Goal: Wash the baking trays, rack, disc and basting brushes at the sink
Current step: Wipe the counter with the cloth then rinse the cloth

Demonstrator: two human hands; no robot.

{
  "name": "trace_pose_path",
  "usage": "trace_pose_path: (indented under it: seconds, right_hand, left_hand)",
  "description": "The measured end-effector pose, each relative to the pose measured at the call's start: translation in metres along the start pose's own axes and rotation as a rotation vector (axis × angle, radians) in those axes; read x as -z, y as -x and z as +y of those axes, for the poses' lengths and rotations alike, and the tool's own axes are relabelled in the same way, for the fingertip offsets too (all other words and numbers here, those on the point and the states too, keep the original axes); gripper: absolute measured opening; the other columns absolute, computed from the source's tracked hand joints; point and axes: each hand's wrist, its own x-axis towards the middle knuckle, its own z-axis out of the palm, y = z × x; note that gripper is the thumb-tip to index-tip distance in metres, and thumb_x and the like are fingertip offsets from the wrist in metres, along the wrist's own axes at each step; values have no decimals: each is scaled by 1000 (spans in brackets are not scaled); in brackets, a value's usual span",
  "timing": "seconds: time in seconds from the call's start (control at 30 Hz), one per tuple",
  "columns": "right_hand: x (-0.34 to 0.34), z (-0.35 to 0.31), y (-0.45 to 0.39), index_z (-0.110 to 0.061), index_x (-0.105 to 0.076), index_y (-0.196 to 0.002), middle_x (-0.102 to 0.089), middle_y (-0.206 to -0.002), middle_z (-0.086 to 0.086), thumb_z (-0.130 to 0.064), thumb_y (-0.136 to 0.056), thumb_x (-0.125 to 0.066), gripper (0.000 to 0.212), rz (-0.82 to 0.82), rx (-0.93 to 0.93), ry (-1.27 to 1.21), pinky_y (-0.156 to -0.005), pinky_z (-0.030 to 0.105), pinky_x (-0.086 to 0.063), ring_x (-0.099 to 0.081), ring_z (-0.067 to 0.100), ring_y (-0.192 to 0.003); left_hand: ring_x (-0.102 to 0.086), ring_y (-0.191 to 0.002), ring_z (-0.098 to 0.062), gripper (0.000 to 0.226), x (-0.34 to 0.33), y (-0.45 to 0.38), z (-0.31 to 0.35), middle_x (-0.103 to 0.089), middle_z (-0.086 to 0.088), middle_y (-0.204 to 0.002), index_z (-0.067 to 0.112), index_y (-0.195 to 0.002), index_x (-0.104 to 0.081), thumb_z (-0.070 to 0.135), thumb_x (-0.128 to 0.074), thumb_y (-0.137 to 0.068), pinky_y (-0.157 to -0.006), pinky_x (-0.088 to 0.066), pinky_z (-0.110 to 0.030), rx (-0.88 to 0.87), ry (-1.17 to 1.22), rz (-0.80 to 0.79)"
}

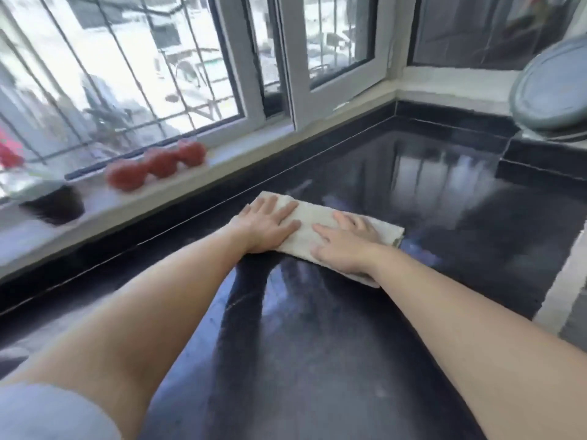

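Both hands lie flat on a folded pale cloth (305, 231) spread on the glossy black bench (317, 344). The left hand (270, 225) presses the cloth's left end, its fingers (279, 209) straight and slightly spread. The right hand (344, 246) presses the right part, fingers (327, 233) also straight and spread, pointing toward the left hand. Both bare forearms reach forward from the bottom of the view, and a grey sleeve (47, 411) shows at the lower left.

A round grey disc (552, 87) leans upright at the far right edge, well apart from the hands. The other task items cannot be seen.

On the white windowsill (222, 160) sit 3 blurred red fruits (155, 165) in a row, with a dark round pot (55, 204) to their left. Behind them stands a barred window (127, 65).
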Motion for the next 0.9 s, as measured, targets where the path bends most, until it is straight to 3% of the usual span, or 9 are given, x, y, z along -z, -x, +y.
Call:
trace_pose_path:
  seconds: [0.17,0.27,0.37,0.53,0.73,0.8,0.9]
  right_hand:
    - [-64,-92,105,-48,-17,-157,4,-170,3,-64,-93,-30,67,-12,137,56,-125,46,4,10,27,-155]
    - [-89,-112,174,-45,-20,-156,0,-170,4,-66,-93,-29,67,35,226,86,-125,48,2,5,28,-154]
    - [-104,-108,241,-45,-18,-157,3,-170,-1,-69,-96,-28,66,38,238,118,-125,46,8,7,26,-155]
    - [-95,-49,281,-45,-20,-158,-5,-170,-2,-64,-100,-21,61,106,79,127,-126,45,4,1,25,-156]
    - [-58,67,316,-30,-9,-163,-3,-171,0,-42,-107,-17,57,159,-248,188,-126,51,2,5,33,-156]
    - [-49,95,346,-26,-10,-163,-7,-170,-1,-38,-107,-25,60,142,-335,240,-125,54,5,7,36,-156]
    - [-45,137,428,-30,-15,-163,-12,-169,-2,-21,-99,-49,73,89,-495,250,-125,54,6,8,38,-155]
  left_hand:
    - [-2,-158,-24,76,-22,166,-47,-11,-1,-170,55,-155,-9,83,-11,-85,-127,-11,-52,110,42,13]
    - [4,-159,-26,68,-33,251,-32,-3,-3,-172,46,-161,-3,70,-18,-100,-128,-5,-48,128,25,-8]
    - [2,-159,-31,67,-47,311,-2,1,-8,-173,40,-162,0,66,-14,-101,-127,-6,-50,158,-49,-19]
    - [-1,-158,-38,69,-50,311,80,-5,-15,-171,41,-159,-3,71,-11,-98,-125,-9,-57,135,-7,-6]
    - [-13,-153,-39,74,-36,253,245,-18,-14,-166,31,-159,-15,72,-20,-98,-121,-16,-57,-136,0,31]
    - [-18,-151,-38,74,-36,247,299,-23,-12,-162,30,-156,-21,74,-23,-96,-119,-20,-56,-231,-32,36]
    - [-11,-155,-38,73,-56,269,374,-16,-18,-169,29,-158,-20,68,-18,-97,-122,-13,-57,-337,15,7]
